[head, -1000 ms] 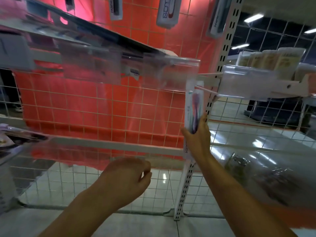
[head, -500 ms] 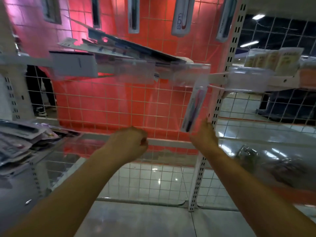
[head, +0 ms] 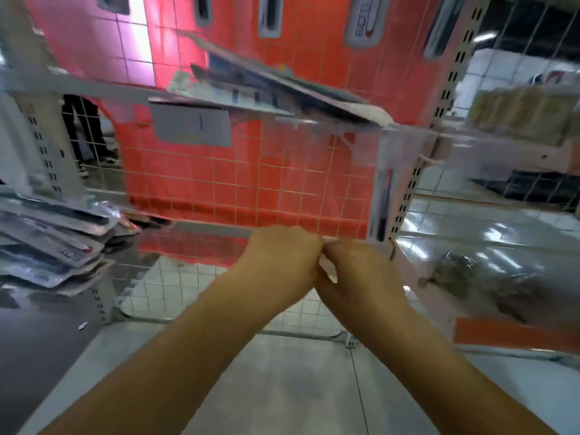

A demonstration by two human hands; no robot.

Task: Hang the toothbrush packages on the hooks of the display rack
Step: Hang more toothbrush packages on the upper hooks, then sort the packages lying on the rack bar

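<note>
Grey floor tiling (head: 282, 387) fills the near field beneath two bare forearms that converge toward the centre. The left hand (head: 279, 262) and the right hand (head: 357, 274) meet just in front of the lower shelf edge (head: 204, 229), knuckles touching. Both hands have curled fingers; a pale sliver shows at their junction, and it cannot be told whether either hand pinches it or what it is.

Just beyond and right of the hands, a toothbrush package (head: 381, 205) hangs upright beside the slotted white upright (head: 408, 189) of the display rack. Its top reaches a clear plastic label strip (head: 405, 149), and a white hook (head: 431, 160) projects to the right at that height. Motion blur prevents confirming that the package sits on a hook.

At near left, a loose stack of toothbrush packages (head: 56, 243) lies flat on a shelf. A white wire grid panel (head: 251, 189) backed in red stands behind the hands. Above it, further packages (head: 266, 89) lie tilted on an upper shelf, partly masking the grid, with a grey card (head: 191, 127) hanging below them. Farthest up, several packages (head: 361, 23) hang on the red backing. At far right, a shelf carries beige packs (head: 518, 111), behind a wire panel.
</note>
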